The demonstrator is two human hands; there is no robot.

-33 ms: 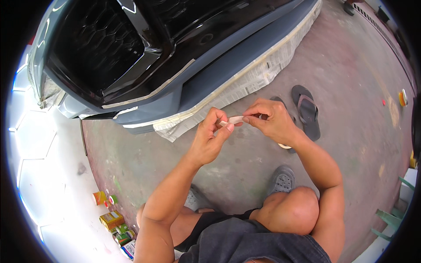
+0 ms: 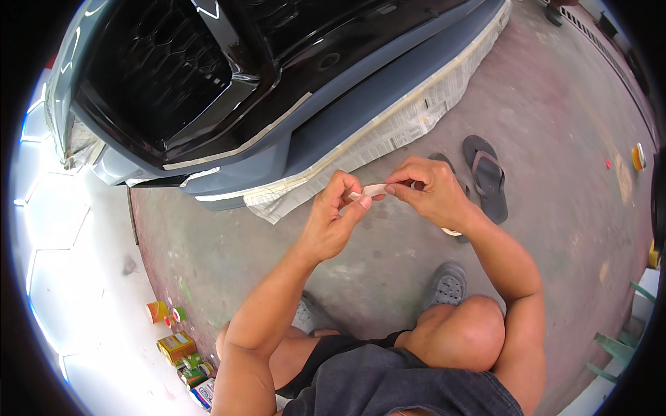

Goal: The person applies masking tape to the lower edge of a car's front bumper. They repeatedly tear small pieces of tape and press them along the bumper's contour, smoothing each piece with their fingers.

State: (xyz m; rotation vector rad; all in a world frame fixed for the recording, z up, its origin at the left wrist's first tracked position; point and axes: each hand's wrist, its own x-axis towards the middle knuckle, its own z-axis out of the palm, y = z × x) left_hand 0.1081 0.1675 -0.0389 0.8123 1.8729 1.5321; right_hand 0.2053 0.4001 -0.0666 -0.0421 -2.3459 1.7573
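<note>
A short, pale strip of masking tape stretches between my two hands. My left hand pinches one end between thumb and fingers. The thumb and forefinger of my right hand grip the other end. Just beyond them is a grey-and-black car bumper, its lower edge lined with masking tape and printed newspaper. More pale tape runs along the edge of the bumper's black part. Below my right wrist, part of a cream ring, perhaps a tape roll, shows on the floor; my arm hides the rest.
Dark flip-flops lie on the concrete floor, right of my right hand. Several small boxes and cans stand along the white wall at lower left. An orange-and-white container and green slats are at the far right.
</note>
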